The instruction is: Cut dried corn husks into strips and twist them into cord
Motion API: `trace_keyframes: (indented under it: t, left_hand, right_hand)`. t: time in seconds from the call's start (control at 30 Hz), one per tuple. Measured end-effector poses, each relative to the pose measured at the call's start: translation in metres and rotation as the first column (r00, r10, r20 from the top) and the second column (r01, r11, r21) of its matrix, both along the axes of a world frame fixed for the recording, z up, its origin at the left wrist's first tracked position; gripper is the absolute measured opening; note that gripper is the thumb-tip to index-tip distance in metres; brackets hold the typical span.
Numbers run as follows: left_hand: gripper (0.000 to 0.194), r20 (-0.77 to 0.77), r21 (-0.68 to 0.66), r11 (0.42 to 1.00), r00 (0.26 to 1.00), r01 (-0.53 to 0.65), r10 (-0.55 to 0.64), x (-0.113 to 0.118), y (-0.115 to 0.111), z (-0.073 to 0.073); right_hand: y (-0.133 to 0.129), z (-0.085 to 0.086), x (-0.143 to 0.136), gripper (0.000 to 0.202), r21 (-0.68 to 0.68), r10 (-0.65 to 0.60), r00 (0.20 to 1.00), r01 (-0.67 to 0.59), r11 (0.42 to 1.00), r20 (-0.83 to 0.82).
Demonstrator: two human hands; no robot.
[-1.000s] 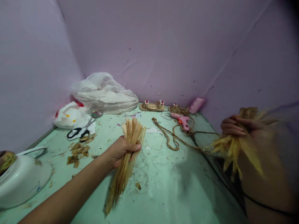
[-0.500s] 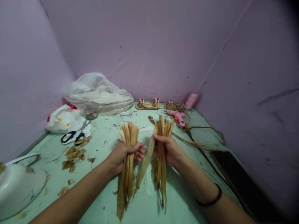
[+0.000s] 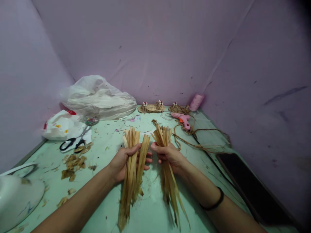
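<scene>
A bundle of dried, tan leaf strips [image 3: 129, 191] is held upright in my left hand [image 3: 123, 161], thumb across its front. One wider strip [image 3: 143, 158] stands at the right side of that bundle, against the left fingers, which reach out past it. My right hand [image 3: 167, 155] is closed around a second bundle of the same dried strips [image 3: 167, 184], its thumb toward the left hand. The tops of both bundles fan out above the hands, and their tails hang down over the green table. Behind the strips, part of each hand's fingers is hidden.
Black-handled scissors [image 3: 75, 140], dry leaf scraps [image 3: 73, 165] and a white bowl [image 3: 21, 197] lie left. A plastic bag [image 3: 99, 100] and woven sandals [image 3: 152, 108] are at the back. Right are a pink glue gun [image 3: 182, 119], thread spool [image 3: 196, 102], twine [image 3: 211, 130] and phone-like black slab [image 3: 250, 187].
The loose wide strip has passed from the right hand's bundle to the left hand. The right bundle has tilted, its top leaning left, and the view has shifted slightly.
</scene>
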State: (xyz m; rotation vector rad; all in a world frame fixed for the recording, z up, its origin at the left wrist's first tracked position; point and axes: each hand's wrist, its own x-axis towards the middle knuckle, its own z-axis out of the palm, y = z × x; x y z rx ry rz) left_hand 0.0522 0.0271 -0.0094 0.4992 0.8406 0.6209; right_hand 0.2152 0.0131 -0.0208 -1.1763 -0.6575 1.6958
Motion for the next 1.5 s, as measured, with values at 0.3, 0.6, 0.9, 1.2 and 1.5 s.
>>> trace_keyframes:
  t: [0.3, 0.6, 0.9, 1.2, 1.5]
  left_hand:
    - [0.035, -0.045, 0.139, 0.985, 0.993, -0.098, 0.105, 0.008, -0.010, -0.006]
    - [0.032, -0.120, 0.117, 0.956, 0.952, -0.269, 0.283, 0.012, -0.009, -0.002]
    - [0.032, -0.083, 0.145, 0.954, 0.958, -0.262, 0.276, 0.012, -0.009, -0.006]
    - [0.035, -0.069, 0.129, 0.951, 0.954, -0.282, 0.293, 0.010, -0.008, -0.006]
    - [0.037, -0.074, 0.165, 0.947, 0.953, -0.277, 0.292, 0.012, -0.011, -0.009]
  right_hand:
    - [-0.007, -0.004, -0.011, 0.022, 0.050, 0.010, 0.968, -0.023, 0.998, 0.252]
    - [-0.005, -0.006, -0.010, 0.020, 0.038, 0.035, 0.980, -0.044, 0.998, 0.193]
    - [-0.007, -0.006, -0.015, 0.021, 0.095, 0.023, 0.988, -0.038, 0.995, 0.151]
    - [-0.007, -0.004, -0.011, 0.022, 0.070, 0.038, 0.995, -0.044, 0.997, 0.092]
    - [-0.006, -0.012, -0.016, 0.011, 0.110, -0.032, 0.949, -0.002, 0.994, 0.315]
